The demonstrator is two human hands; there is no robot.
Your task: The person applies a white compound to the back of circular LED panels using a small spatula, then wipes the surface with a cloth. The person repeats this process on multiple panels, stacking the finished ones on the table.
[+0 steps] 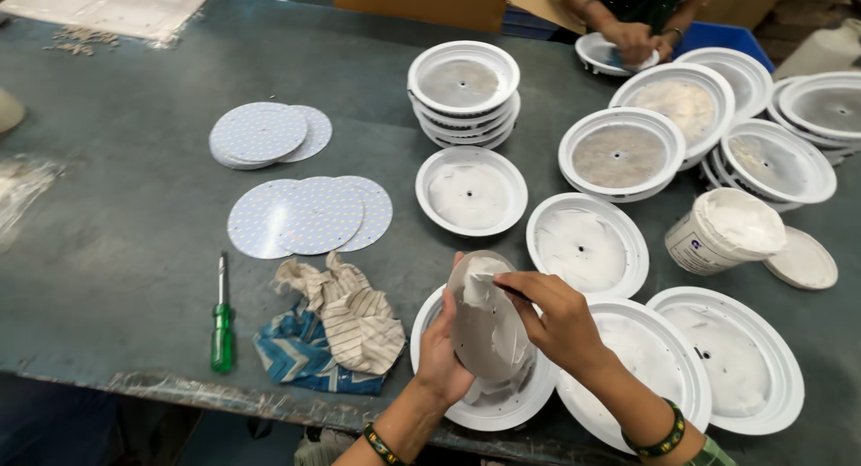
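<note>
My left hand (441, 349) holds a round metal disc (485, 322) tilted up on edge, its face smeared with white paste. My right hand (558, 315) presses its fingers against the upper right of the disc, a thin dark stick-like thing between them. Under the disc lies a white round lamp housing (502, 410) at the table's front edge. An open white tub of paste (723, 231) stands to the right, its lid (801, 260) beside it.
Several white housings, some pasted, cover the right half of the table (117, 251); a stack (464, 89) stands at the back. Round LED boards (309, 215) lie left of centre. A crumpled rag (336, 327) and a green screwdriver (221, 327) lie front left. Another person's hands (639, 41) work at the far side.
</note>
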